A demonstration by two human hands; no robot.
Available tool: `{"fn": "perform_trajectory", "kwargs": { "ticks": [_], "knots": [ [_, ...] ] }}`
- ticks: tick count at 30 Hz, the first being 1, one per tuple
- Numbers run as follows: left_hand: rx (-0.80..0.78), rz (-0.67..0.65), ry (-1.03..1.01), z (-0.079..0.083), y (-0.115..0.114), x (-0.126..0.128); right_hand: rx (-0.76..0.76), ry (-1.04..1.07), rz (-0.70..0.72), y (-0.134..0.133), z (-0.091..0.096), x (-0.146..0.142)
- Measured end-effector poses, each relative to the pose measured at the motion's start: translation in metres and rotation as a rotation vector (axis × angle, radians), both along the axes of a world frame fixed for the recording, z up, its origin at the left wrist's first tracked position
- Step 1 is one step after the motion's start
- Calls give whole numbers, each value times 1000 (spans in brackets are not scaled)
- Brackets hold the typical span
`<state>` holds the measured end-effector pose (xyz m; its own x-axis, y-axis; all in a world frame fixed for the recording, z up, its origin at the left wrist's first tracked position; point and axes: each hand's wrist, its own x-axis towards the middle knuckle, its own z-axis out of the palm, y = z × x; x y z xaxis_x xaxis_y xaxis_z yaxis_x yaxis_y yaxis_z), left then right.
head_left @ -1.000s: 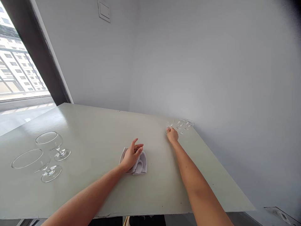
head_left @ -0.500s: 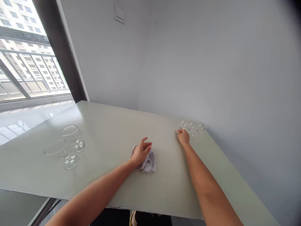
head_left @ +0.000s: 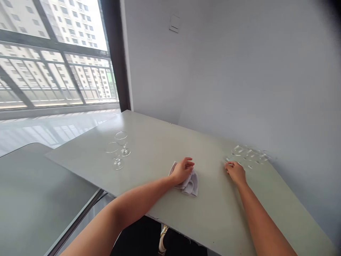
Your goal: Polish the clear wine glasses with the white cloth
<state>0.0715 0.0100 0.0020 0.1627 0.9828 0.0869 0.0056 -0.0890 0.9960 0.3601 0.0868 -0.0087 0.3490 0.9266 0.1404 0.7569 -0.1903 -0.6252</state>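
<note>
My left hand (head_left: 182, 170) lies on a crumpled grey cloth (head_left: 192, 185) in the middle of the pale green table (head_left: 160, 142), its fingers curled down over the fabric. My right hand (head_left: 236, 171) reaches to the right, fingers pinched at a small clear glass (head_left: 228, 160). That glass is the nearest of a cluster of small clear glasses (head_left: 250, 154) by the wall. Two stemmed glasses (head_left: 119, 149) stand upright to the left, away from both hands.
The grey wall runs close behind the small glasses, with a switch plate (head_left: 174, 23) high up. A large window with a dark frame (head_left: 114, 53) is on the left. A second grey tabletop (head_left: 32, 192) sits lower left across a gap.
The view has swung left, so everything sits further right in the picture. My left fingers, lifted before, have come down onto the cloth. My right hand stays at the nearest small glass.
</note>
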Motion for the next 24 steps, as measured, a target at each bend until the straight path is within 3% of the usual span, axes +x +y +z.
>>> {"fn": "perform_trajectory", "kwargs": {
  "ticks": [3,6,8,10,13,17,24],
  "knots": [
    [67,189,-59,16,2,-9,-35,135,115,-9,-2,-20],
    [102,607,-211,41,2,-36,-59,168,208,-23,0,-40],
    [29,859,-322,53,0,-64,-76,164,238,-30,2,-49],
    [-55,1028,-422,57,-4,-95,-68,182,235,-34,2,-54],
    [-150,1231,-473,51,-11,-136,-23,243,209,-36,1,-54],
    [-234,1319,-483,41,-10,-165,17,336,214,-39,1,-51],
    [-272,1350,-423,34,11,-187,40,549,182,-44,5,-43]
  ]
}}
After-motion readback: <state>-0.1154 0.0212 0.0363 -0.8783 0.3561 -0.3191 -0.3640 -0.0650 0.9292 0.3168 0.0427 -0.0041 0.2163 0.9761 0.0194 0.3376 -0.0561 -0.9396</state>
